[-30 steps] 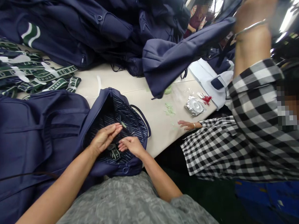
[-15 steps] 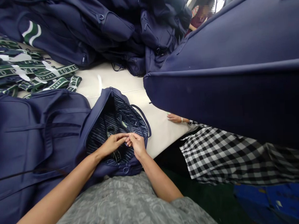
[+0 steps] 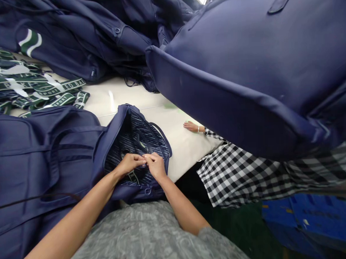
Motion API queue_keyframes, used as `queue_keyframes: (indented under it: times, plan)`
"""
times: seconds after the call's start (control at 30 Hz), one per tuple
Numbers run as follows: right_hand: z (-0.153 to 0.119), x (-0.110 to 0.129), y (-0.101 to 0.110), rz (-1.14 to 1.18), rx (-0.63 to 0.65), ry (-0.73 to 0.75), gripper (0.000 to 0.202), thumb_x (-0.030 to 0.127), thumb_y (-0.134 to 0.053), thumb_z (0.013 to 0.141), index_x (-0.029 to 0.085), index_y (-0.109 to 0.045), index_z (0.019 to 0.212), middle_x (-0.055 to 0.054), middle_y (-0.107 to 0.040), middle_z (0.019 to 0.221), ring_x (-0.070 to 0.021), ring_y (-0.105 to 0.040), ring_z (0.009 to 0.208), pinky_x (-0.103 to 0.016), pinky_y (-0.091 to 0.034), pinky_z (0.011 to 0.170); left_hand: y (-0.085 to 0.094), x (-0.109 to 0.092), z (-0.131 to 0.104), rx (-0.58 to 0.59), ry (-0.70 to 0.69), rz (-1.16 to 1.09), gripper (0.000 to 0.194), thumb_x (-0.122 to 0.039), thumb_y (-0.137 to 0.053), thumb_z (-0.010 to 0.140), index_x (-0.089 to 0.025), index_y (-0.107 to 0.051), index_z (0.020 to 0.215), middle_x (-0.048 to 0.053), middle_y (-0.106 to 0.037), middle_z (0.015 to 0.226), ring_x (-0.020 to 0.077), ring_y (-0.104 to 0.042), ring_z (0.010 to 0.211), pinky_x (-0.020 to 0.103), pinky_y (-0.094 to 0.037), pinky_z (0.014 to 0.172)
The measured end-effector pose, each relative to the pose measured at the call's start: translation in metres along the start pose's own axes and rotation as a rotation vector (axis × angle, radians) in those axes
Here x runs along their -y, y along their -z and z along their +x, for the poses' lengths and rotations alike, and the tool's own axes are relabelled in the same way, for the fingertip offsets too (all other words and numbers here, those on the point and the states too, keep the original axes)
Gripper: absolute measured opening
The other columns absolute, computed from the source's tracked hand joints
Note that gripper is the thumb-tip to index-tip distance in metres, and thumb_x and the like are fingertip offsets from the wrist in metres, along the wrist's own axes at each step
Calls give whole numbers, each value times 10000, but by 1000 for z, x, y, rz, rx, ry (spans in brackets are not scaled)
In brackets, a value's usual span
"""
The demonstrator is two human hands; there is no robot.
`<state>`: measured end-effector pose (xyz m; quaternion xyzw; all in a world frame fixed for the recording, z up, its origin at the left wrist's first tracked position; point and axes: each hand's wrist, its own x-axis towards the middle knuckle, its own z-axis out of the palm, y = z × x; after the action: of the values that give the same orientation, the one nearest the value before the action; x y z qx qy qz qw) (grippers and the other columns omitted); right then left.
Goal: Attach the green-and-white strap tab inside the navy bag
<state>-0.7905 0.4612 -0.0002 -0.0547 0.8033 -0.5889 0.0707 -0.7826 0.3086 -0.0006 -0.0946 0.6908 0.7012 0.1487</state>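
A navy bag (image 3: pixel 73 147) lies on the table with its zipped end open toward me, showing a dark lining (image 3: pixel 150 142) printed with white lines of lettering. Over this opening my left hand (image 3: pixel 128 164) and my right hand (image 3: pixel 156 165) meet, fingertips pinched together. Whatever is between the fingers is too small to make out. Part of a dark green strap with pale lettering (image 3: pixel 133 177) shows inside the bag under my hands. A thin dark loop (image 3: pixel 163 135) curves along the far right side of the opening.
Green-and-white lettered straps (image 3: pixel 39 87) are heaped at the left on the pale table (image 3: pixel 122 93). Navy bags (image 3: pixel 100 37) pile up behind. Another large navy bag (image 3: pixel 230 66) hangs over the right side, near a co-worker's hand (image 3: pixel 191 126) and checked garment (image 3: pixel 238 172). Blue bundles (image 3: pixel 317 218) sit lower right.
The large navy bag at the right has tilted and shifted left, its lower edge now slanting. My hands stay pinched together over the opening, hardly moved. The view has shifted slightly.
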Motion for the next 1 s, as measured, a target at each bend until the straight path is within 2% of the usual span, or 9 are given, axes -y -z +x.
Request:
queue_keyframes:
  times: [0.1, 0.27, 0.33, 0.4, 0.5, 0.57, 0.73, 0.87, 1.0]
  plan:
    - [-1, 5, -1, -100, -39, 42, 191, 275, -620, 847, 237, -792, 921, -18, -706, 894, -146, -609, 846, -245, -499, 818, 2, -4, -4, 12, -20, 17, 296, -436, -832, 442, -190, -712, 556, 48, -708, 612, 209, -630, 645, 287, -507, 638]
    - [6, 11, 0, -261, 87, 29, 353, 367, -507, 930, 174, -737, 1114, -17, -691, 752, -98, -559, 555, -208, -489, 534, 4, -6, -6, -3, -54, -7, 264, -421, -808, 493, -190, -715, 581, 49, -711, 634, 209, -633, 664, 299, -508, 664]
    - [16, 12, 10, -353, 151, 37, 391, 351, -478, 948, 143, -687, 1204, -12, -681, 700, -103, -582, 563, -208, -500, 549, 5, -3, -4, -47, -60, -20, 240, -397, -790, 544, -179, -718, 616, 37, -702, 635, 190, -626, 660, 307, -508, 705]
    - [31, 14, 24, -469, 174, 63, 388, 287, -488, 940, 135, -646, 1259, -37, -708, 800, -122, -631, 670, -235, -530, 652, 7, 2, 0, -109, -58, -19, 212, -363, -775, 614, -166, -709, 654, 20, -687, 637, 176, -623, 664, 324, -508, 743]
    - [54, 14, 43, -673, 195, 130, 320, 199, -567, 878, 172, -706, 1165, -81, -700, 1016, -182, -646, 925, -306, -501, 875, 11, 8, 5, -191, -41, 10, 174, -315, -744, 733, -150, -692, 716, 4, -680, 672, 172, -635, 704, 357, -513, 791]
    - [65, 12, 48, -795, 261, 181, 272, 192, -630, 833, 220, -744, 1078, -73, -672, 1083, -211, -626, 1018, -325, -463, 942, 12, 10, 8, -226, -25, 41, 157, -291, -719, 790, -145, -683, 744, -2, -677, 695, 172, -643, 735, 371, -514, 814]
    - [69, 0, 38, -1036, 418, 249, 252, 147, -619, 816, 231, -755, 1011, -81, -621, 1114, -222, -639, 991, -312, -475, 879, 2, 9, 19, -238, 17, 124, 180, -290, -699, 836, -132, -661, 757, 4, -674, 746, 176, -650, 782, 375, -528, 819]
    - [69, -9, 38, -1140, 434, 262, 270, 120, -482, 881, 175, -742, 922, -116, -610, 1107, -224, -647, 959, -318, -485, 828, -11, 16, 28, -234, 72, 188, 200, -314, -685, 851, -130, -653, 781, 10, -672, 789, 180, -650, 803, 376, -538, 804]
    - [70, -12, 42, -1154, 426, 264, 241, 152, -473, 897, 177, -706, 949, -117, -630, 1106, -231, -638, 997, -324, -483, 831, -18, 22, 36, -248, 120, 240, 214, -335, -680, 854, -130, -653, 803, 19, -673, 824, 182, -646, 810, 369, -542, 782]
